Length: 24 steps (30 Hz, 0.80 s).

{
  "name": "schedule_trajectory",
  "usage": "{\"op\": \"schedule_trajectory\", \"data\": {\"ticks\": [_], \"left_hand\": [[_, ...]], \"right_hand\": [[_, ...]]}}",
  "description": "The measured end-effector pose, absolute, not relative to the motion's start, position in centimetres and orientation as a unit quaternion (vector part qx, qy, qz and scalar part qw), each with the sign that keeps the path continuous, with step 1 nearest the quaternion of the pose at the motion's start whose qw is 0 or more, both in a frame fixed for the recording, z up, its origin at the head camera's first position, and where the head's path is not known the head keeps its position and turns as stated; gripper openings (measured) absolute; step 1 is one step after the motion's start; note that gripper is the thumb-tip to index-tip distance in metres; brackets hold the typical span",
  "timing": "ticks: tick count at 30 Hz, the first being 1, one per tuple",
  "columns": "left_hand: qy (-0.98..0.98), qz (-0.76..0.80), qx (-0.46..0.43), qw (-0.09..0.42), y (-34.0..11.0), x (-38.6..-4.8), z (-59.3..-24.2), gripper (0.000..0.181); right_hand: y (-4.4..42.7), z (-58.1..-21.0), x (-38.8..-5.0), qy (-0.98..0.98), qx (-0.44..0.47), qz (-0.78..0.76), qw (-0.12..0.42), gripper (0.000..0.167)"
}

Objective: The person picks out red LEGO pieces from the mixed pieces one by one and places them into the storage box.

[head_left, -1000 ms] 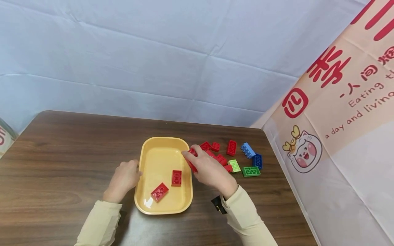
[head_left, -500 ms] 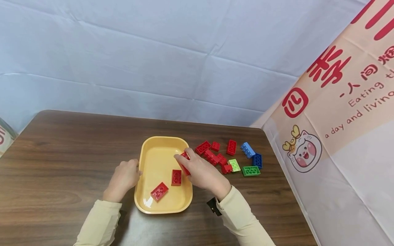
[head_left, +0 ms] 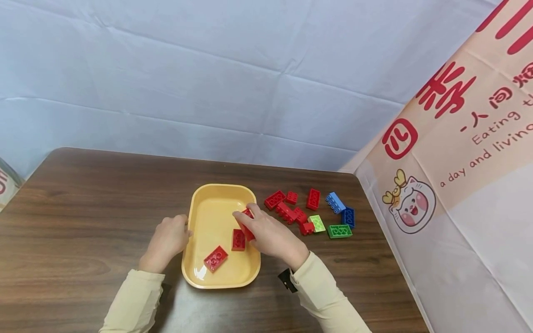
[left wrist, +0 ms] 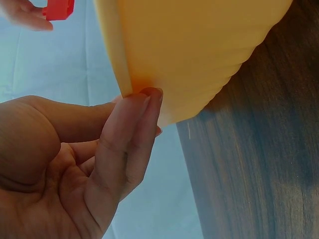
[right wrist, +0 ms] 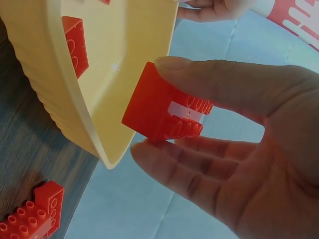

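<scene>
Head view high, looking forward and down; both wrist views close in; all three share yellow tray (head_left: 211, 217).

Brown wood-grain table (head_left: 104, 208) — yellow tray (head_left: 208, 212), loose coloured bricks (head_left: 300, 215) right of it.

Right hand (head_left: 272, 231) and pinched red brick (head_left: 246, 225) shifted left, from yellow tray (head_left: 208, 222) right rim to over its inside. In head view, brick now overlaps far right corner of right-hand tray brick (head_left: 238, 241). Right sleeve (head_left: 320, 284) also left. Leftmost loose brick (head_left: 275, 200), nearest loose red brick (head_left: 307, 228) now unblocked by hand.
</scene>
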<state>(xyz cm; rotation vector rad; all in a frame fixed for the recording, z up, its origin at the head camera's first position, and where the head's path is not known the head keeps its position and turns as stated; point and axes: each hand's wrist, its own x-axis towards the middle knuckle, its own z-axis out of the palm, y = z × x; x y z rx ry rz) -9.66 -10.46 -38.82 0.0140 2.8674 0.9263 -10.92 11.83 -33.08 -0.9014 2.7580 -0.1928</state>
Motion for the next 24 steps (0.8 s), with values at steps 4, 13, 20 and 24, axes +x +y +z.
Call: {"op": "schedule_trajectory", "data": {"ticks": [4,13,20,24], "left_hand": [[0.949,0.308,0.005,0.065,-10.48,-9.73,-38.8,0.01],[0.95,0.305,0.003,0.073,-10.45,-9.76,-38.78,0.012],[0.949,0.306,0.003,0.074,-10.45,-9.74,-38.73,0.012],[0.948,0.308,-0.004,0.08,-10.4,-9.66,-38.67,0.013]], "right_hand": [[11.83,-33.13,-10.94,0.942,-0.307,-0.067,0.119,0.068],[12.12,-33.02,-10.93,0.942,-0.308,-0.078,0.11,0.065],[12.23,-32.96,-10.99,0.945,-0.302,-0.055,0.111,0.065],[12.35,-32.9,-10.98,0.946,-0.302,-0.053,0.11,0.065]]}}
